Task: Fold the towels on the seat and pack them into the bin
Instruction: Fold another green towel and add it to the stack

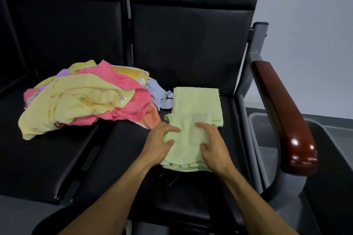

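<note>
A light green towel (pixel 196 105) lies lengthwise on the right black seat (pixel 191 44), its near part doubled back over itself. My left hand (pixel 159 144) pinches the left edge of that folded part between thumb and fingers. My right hand (pixel 213 146) grips the right side of the same fold, fingers curled into the cloth. A loose heap of towels (pixel 86 99), pale yellow, pink, orange and purple, sprawls across the gap between the two seats. A pale blue cloth (pixel 158 93) lies between the heap and the green towel. The grey bin (pixel 267 131) stands on the floor to the right, behind the armrest.
A grey-framed armrest with a glossy brown wooden top (pixel 282 112) rises at the right edge of the seat, between the towel and the bin. The left black seat (pixel 38 158) shows bare cushion in front of the heap. A white wall stands at the far right.
</note>
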`<action>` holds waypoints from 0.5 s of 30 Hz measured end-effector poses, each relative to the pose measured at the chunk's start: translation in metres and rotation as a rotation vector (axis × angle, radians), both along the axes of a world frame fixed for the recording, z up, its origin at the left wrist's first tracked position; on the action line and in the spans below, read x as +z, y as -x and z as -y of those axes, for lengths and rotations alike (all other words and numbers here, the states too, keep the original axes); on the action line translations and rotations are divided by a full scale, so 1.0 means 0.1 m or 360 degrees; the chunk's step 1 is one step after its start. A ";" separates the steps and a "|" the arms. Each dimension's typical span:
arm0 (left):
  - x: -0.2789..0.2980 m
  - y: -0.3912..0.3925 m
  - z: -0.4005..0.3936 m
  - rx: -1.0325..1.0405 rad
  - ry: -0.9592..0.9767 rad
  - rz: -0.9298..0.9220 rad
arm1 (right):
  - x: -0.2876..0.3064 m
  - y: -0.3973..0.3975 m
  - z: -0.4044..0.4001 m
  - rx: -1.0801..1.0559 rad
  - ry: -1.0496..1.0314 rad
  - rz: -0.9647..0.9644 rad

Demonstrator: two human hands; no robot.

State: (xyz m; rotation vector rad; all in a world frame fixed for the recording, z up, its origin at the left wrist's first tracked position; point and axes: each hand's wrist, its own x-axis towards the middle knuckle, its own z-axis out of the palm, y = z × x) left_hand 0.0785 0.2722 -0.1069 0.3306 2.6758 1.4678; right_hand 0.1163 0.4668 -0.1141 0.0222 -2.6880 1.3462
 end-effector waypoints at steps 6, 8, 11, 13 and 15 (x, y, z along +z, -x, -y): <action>0.13 0.39 -0.20 -0.0020 -0.0008 -0.0108 | 0.18 0.39 -0.13 -0.0218 0.0158 -0.0204; 0.18 0.61 -0.31 0.0043 -0.0044 -0.0200 | 0.25 0.63 -0.18 -0.0257 0.0171 -0.0238; 0.13 0.97 -0.43 0.0135 0.0149 -0.0279 | 0.29 1.02 -0.29 -0.0310 -0.0052 -0.0091; -0.03 1.14 -0.45 0.0122 0.0397 -0.0242 | 0.22 1.18 -0.30 -0.0378 -0.0618 0.0023; -0.24 1.25 -0.48 0.0034 0.0578 -0.0230 | 0.08 1.28 -0.26 -0.0256 -0.0986 0.0021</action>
